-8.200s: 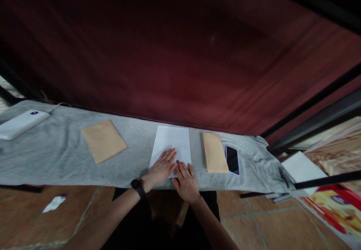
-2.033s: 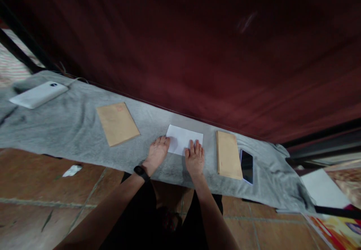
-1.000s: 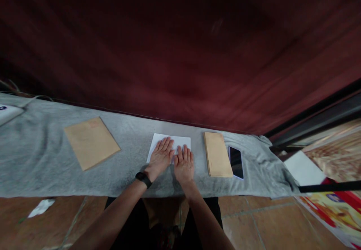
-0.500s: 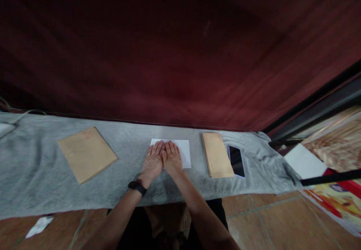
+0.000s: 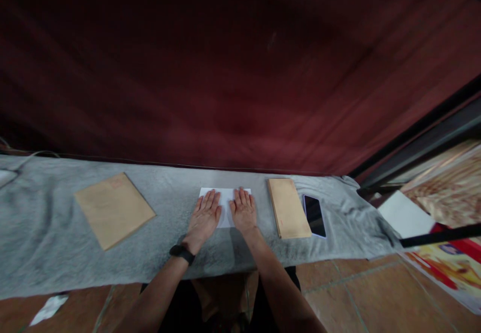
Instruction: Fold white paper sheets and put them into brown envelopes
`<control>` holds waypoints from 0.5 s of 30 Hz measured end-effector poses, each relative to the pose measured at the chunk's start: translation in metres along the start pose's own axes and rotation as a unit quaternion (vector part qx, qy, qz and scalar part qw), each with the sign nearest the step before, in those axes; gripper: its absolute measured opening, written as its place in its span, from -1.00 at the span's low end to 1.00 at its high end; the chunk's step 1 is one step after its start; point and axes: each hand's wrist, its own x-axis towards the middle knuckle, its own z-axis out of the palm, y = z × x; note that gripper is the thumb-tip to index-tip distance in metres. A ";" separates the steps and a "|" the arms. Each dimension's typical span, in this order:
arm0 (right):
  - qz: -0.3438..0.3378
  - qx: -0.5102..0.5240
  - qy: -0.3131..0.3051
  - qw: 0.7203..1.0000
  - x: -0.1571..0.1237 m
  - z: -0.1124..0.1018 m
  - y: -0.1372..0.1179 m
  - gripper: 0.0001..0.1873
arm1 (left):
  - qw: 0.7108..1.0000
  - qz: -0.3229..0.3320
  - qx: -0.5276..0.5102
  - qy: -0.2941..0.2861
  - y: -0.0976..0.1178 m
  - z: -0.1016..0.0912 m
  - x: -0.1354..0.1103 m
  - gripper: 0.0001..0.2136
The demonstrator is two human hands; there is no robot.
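Note:
A folded white sheet of paper lies on a grey cloth that covers a long low surface. My left hand lies flat and open on the sheet's left part, a black band on its wrist. My right hand lies flat and open on the sheet's right part. Both palms press down, fingers stretched forward, with a strip of paper showing between them.
A wide tan envelope lies to the left. A stack of narrow tan envelopes and a black phone lie to the right. A dark red curtain hangs behind. A white sheet and a coloured poster lie at the far right on the tiled floor.
The sheet went from full size to a folded, shorter shape. Half a second ago my hands lay together on its left part; now they have spread apart, the right hand sliding right.

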 end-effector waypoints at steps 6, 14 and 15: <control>0.012 -0.017 0.020 1.000 -0.011 -0.002 0.019 -0.41 | 0.999 -0.039 -0.005 -0.001 0.001 0.001 0.001 -0.44; 0.033 -0.030 -0.011 0.999 -0.021 -0.012 0.035 -0.39 | 0.995 -0.094 -0.003 0.018 -0.015 0.008 0.003 -0.42; 0.034 -0.031 -0.013 0.999 -0.021 -0.012 0.035 -0.39 | 0.995 -0.100 0.000 0.021 -0.018 0.009 0.004 -0.42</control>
